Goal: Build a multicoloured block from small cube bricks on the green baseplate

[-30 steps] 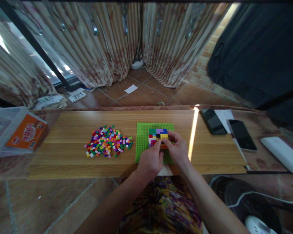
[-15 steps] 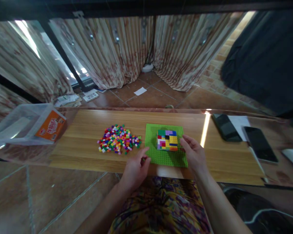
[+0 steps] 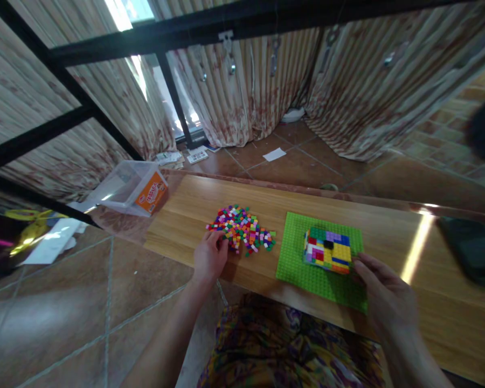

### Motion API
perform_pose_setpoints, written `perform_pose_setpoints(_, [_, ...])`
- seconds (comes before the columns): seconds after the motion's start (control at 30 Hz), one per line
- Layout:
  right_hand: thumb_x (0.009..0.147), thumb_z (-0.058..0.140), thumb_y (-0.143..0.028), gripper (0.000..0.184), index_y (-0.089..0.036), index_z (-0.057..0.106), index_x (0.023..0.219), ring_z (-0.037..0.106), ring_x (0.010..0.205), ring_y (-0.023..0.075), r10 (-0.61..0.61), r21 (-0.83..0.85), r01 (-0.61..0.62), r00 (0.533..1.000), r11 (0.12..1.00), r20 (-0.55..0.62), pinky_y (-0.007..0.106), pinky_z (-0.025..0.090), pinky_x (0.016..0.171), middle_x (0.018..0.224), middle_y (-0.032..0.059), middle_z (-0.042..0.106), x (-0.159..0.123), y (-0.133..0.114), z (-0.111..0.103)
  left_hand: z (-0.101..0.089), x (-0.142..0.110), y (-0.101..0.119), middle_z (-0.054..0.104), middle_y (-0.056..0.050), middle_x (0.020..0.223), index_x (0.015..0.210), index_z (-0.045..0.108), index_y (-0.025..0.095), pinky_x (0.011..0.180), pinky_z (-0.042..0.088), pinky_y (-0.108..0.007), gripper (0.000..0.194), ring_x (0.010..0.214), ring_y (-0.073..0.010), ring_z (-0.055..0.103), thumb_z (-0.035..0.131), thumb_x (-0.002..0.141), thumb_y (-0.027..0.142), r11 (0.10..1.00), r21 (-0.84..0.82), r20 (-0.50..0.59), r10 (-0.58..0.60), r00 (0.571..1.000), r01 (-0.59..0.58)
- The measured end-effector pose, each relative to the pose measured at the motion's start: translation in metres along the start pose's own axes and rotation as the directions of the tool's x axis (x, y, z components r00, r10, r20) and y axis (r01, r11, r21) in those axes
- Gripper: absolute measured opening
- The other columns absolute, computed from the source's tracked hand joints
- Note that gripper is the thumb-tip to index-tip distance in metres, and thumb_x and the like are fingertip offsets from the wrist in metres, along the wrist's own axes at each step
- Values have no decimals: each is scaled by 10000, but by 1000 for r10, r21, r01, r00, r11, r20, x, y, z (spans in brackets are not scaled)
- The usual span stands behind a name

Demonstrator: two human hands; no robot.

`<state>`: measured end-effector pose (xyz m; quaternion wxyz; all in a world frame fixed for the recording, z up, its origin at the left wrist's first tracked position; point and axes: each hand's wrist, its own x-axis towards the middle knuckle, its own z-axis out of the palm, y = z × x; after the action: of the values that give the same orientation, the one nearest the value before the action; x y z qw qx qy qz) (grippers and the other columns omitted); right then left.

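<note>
My left hand (image 3: 210, 257) is at the near left edge of a pile of small multicoloured toy bricks (image 3: 240, 226). Its fingers are curled and pinched among the bricks, and what is between the fingertips is hidden. On the right, a green studded baseplate (image 3: 295, 269) carries a low rectangular block of bricks (image 3: 328, 251) in yellow, blue, red, white and other colours, with one black spot on top. My right hand (image 3: 382, 283) is over the plate's right edge, fingertips close together beside the block's right side. Whether they pinch a brick there I cannot make out.
A clear plastic box (image 3: 131, 183) with an orange label stands left of the wooden board (image 3: 186, 199). At the right lies a dark phone (image 3: 471, 250). Beyond the board are a white paper (image 3: 275, 154) on the tiled floor and striped curtains (image 3: 262, 91).
My left hand has moved left from the baseplate's edge to the brick pile. The right hand stays by the block. The view has swung left, so everything appears shifted right.
</note>
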<state>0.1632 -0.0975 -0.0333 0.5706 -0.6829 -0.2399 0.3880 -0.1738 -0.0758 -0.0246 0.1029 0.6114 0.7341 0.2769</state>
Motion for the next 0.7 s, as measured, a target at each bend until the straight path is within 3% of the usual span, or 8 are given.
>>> perform_pose_setpoints(0.17, [586,821,-390,411,-193,737,937,650,753,134,23,-49,-24,1000,998,-20,220,542,632,881,17,725,-2,-3,0,6,5,3,675,-62,980,968,685,190,736,512,-286,196,829,-183,642,596,859,326,1000,16,-26,-2,1000,3])
perform_pose_setpoints(0.37, [603,805,-391,377,-205,743,925,636,740,118,31,-74,-30,1000,997,2,191,526,605,863,2,726,-2,-5,1,-1,6,-10,655,-69,968,940,666,182,810,527,-304,207,884,-182,633,492,847,120,995,-50,-2,84,996,-84])
perform_pose_setpoints(0.47, [605,798,-377,364,-207,748,922,638,752,118,41,-90,-41,999,995,3,185,526,612,866,3,729,-3,-7,1,-4,8,-14,643,-81,984,949,661,171,828,530,-318,217,908,-192,629,483,840,108,995,-46,11,89,996,-89])
perform_pose_setpoints(0.7, [631,786,-409,358,-195,749,914,640,740,138,-18,-141,20,1000,990,14,220,535,608,857,14,727,-3,-4,-1,-4,11,1,627,-79,960,947,661,169,796,527,-319,176,837,-191,622,557,804,156,998,44,59,36,998,-39])
